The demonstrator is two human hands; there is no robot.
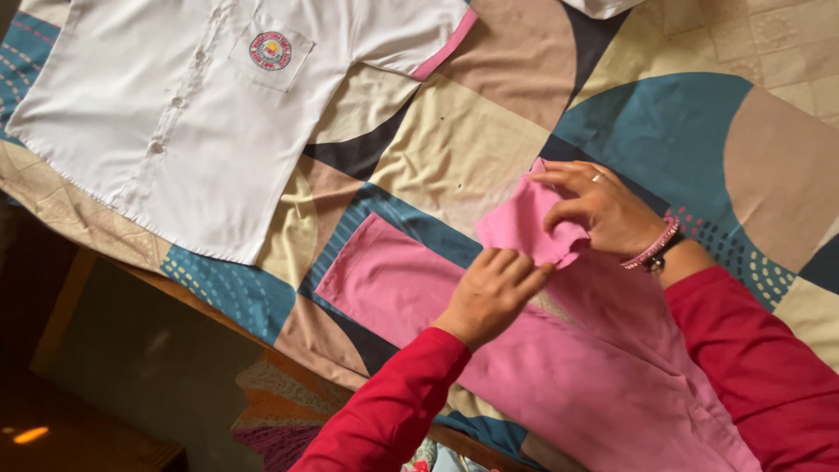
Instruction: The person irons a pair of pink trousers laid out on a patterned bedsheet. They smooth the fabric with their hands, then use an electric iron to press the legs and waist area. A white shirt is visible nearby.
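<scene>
fingers (535, 275) on soft pink cloth (533, 223)

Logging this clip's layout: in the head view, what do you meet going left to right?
White shirt → its chest pocket with round badge → left hand → pink cloth flap pinched by both hands → right hand → beaded bracelet.

Pink garment (524, 350), leg end folded back
</scene>
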